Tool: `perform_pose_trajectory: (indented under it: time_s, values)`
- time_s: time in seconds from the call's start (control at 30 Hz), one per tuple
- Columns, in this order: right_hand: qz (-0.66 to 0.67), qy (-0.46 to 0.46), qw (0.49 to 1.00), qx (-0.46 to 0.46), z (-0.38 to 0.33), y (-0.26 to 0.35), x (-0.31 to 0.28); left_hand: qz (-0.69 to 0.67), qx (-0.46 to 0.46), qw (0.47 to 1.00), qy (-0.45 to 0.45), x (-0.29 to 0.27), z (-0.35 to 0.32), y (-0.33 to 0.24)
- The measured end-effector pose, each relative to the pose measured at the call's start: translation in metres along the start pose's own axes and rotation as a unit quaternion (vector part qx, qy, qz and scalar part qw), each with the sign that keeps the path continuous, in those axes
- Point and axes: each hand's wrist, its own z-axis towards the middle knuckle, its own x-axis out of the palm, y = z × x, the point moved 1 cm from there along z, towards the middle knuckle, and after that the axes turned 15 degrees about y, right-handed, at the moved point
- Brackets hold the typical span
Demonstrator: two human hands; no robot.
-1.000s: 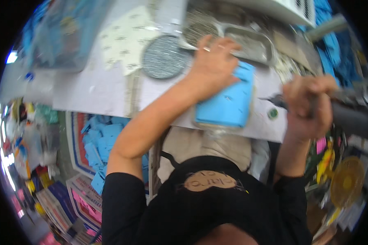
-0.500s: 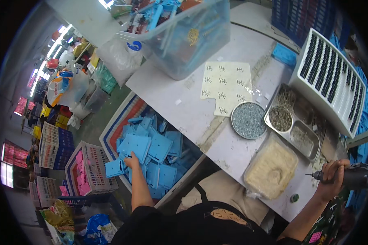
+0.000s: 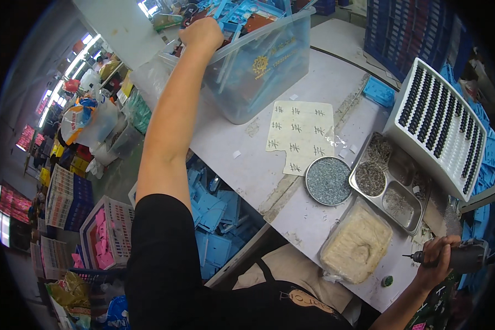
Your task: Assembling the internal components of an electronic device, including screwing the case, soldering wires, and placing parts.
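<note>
My left hand (image 3: 202,34) reaches over the rim of a translucent plastic bin (image 3: 269,60) at the top, filled with blue and brown plastic parts (image 3: 258,16). Its fingers look curled, mostly hidden behind the back of the hand, and I cannot make out what is in them. At the lower right my right hand (image 3: 438,258) is wrapped round a dark electric screwdriver (image 3: 467,257), its bit pointing left over the table edge. Below my left arm, blue plastic parts (image 3: 214,212) lie in a crate beside the table, partly covered by the arm.
On the white table (image 3: 247,181) are a sheet of marked paper (image 3: 300,132), a round dish of small metal pieces (image 3: 328,181), a divided steel tray (image 3: 401,206) of springs and screws, a bagged pale block (image 3: 357,242) and a white rack with black pieces (image 3: 440,124). Pink parts (image 3: 102,236) fill a basket at left.
My left hand has left the blue parts in the crate and swung up to the translucent bin. The right hand with the screwdriver has shifted slightly down and left in view.
</note>
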Motion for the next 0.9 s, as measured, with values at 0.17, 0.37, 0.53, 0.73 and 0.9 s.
perform_pose_trajectory:
  time_s: [0.17, 0.37, 0.53, 0.73, 0.9]
  values:
    - [0.044, 0.037, 0.998, 0.032, -0.008, 0.007, -0.025, -0.113, 0.021, 0.988, -0.107, -0.032, 0.046, 0.056]
    - [-0.501, -0.137, 0.853, -0.054, -0.006, 0.029, 0.011, -0.285, 0.212, 0.931, -0.087, -0.160, -0.096, 0.022]
    - [0.007, 0.006, 0.996, 0.092, -0.049, -0.009, 0.048, -0.264, 0.657, 0.681, -0.185, -0.088, -0.272, -0.085]
    - [0.416, 0.006, 0.859, 0.299, -0.042, -0.074, 0.093, -0.295, 0.729, 0.609, 0.104, 0.001, -0.422, -0.127]
    - [-0.066, 0.064, 0.922, 0.375, -0.072, -0.063, 0.049, -0.344, 0.740, 0.550, 0.175, 0.057, -0.472, -0.155]
